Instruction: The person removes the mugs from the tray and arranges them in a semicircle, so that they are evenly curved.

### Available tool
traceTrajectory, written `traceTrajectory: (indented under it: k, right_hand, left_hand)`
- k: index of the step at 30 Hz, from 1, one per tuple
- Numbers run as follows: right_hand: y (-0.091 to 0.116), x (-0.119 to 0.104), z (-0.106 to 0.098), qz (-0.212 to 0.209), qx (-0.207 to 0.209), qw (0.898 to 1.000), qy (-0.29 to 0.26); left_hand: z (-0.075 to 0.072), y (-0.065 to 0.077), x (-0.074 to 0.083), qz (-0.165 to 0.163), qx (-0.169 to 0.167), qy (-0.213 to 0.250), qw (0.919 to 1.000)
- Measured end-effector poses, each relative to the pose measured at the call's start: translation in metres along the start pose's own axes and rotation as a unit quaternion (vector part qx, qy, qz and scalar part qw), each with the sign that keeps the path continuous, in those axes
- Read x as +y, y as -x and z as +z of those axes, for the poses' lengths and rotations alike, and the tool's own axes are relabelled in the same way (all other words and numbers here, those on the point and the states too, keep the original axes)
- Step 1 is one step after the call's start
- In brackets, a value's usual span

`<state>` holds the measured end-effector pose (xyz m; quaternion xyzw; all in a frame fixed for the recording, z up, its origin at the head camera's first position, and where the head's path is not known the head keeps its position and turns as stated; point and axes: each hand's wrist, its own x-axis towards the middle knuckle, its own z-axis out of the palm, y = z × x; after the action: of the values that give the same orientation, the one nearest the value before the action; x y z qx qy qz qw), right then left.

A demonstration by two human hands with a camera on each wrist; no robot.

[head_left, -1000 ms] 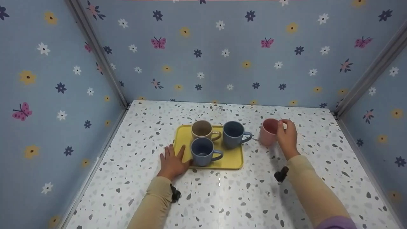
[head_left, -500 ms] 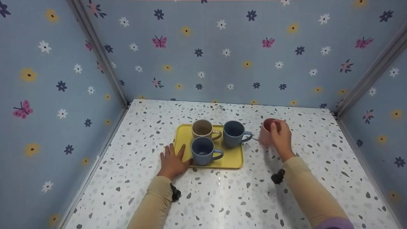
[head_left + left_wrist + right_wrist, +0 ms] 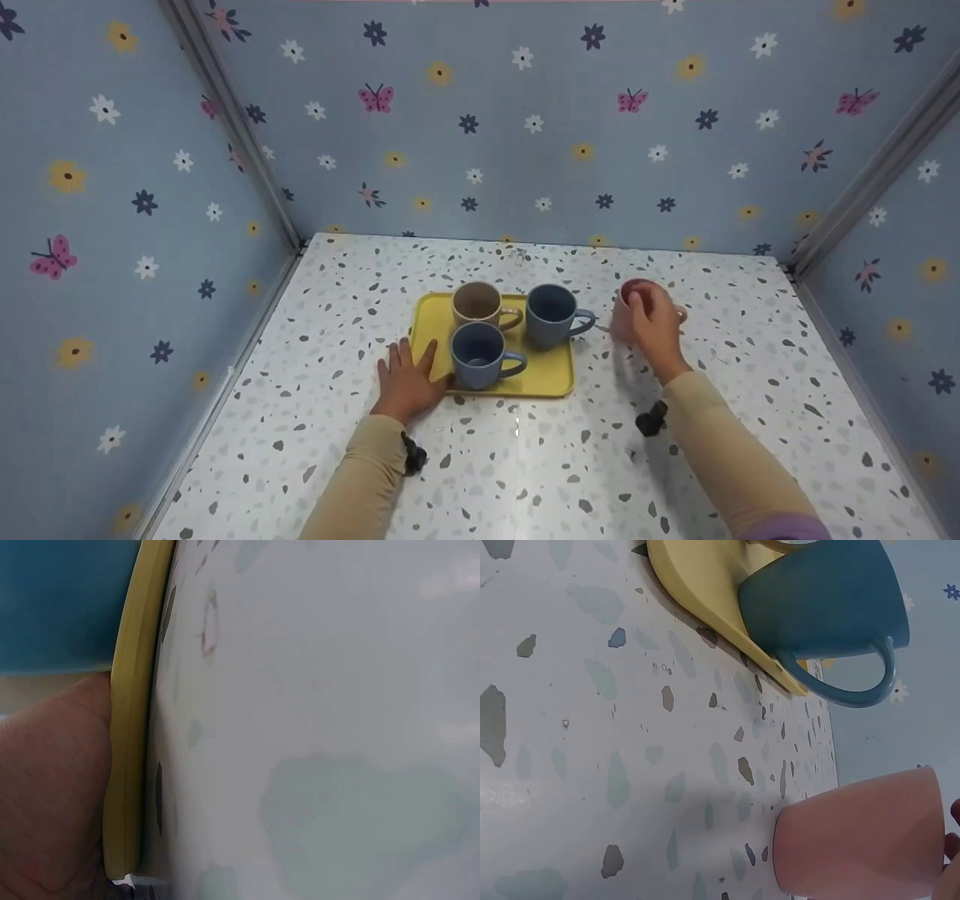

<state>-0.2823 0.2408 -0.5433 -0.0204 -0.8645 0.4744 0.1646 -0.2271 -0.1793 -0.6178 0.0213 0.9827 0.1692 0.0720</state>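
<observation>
On the right of the table, a pink mug [image 3: 624, 324] stands upright, and my right hand [image 3: 661, 334] pinches its near right rim between thumb and fingers. Its handle [image 3: 682, 313] peeks out to the right of the hand. In the right wrist view, the pink mug [image 3: 862, 840] rests on the tabletop with fingertips at its rim. My left hand [image 3: 409, 386] lies with fingers spread beside a yellow tray [image 3: 551, 384], thumb touching its near left corner. The tray carries a beige mug [image 3: 477, 302], a front blue mug [image 3: 477, 373] and a back blue mug [image 3: 547, 332].
The speckled white table [image 3: 517, 465] runs back to a flowered blue wall [image 3: 525, 135], with similar panels at both sides. The back blue mug's handle [image 3: 585, 324] sticks out past the tray's right edge, towards the pink mug.
My right hand has shifted left along the pink mug's rim, and the mug's handle now shows at the right. The left hand, the tray and the mugs on it have stayed put.
</observation>
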Motion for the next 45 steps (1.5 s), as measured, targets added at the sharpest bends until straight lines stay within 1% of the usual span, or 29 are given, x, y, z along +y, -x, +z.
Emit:
traceTrajectory:
  k: [5, 8, 14, 23, 26, 33, 37, 45]
  right_hand:
    - [0.001, -0.003, 0.005, -0.013, -0.013, 1.000, -0.014]
    - [0.003, -0.006, 0.008, -0.010, -0.024, 0.999, -0.024]
    - [0.008, -0.008, 0.015, -0.019, -0.036, 0.999, -0.032]
    - [0.013, -0.008, 0.022, -0.060, -0.053, 0.996, -0.040]
    - [0.013, -0.008, 0.024, -0.066, -0.059, 0.995, -0.047]
    - [0.013, -0.008, 0.027, -0.054, -0.073, 0.994, -0.064]
    - [0.014, -0.006, 0.029, -0.047, -0.078, 0.994, -0.067]
    - [0.013, -0.006, 0.038, -0.044, -0.094, 0.991, -0.088]
  left_hand:
    - [-0.002, 0.001, 0.001, 0.000, -0.001, -0.002, 1.0000]
    - [-0.002, 0.001, 0.001, 0.001, 0.003, -0.001, 1.0000]
    - [-0.001, 0.002, 0.001, -0.001, -0.001, 0.005, 1.0000]
    - [-0.002, 0.004, 0.002, 0.002, 0.001, 0.000, 1.0000]
    - [-0.001, 0.004, 0.002, 0.002, 0.002, 0.001, 1.0000]
    - [-0.001, 0.004, 0.001, 0.006, 0.016, 0.005, 0.9998]
    - [-0.001, 0.004, 0.001, 0.002, 0.009, 0.005, 0.9999]
    - [-0.001, 0.004, 0.002, 0.006, 0.017, 0.010, 0.9998]
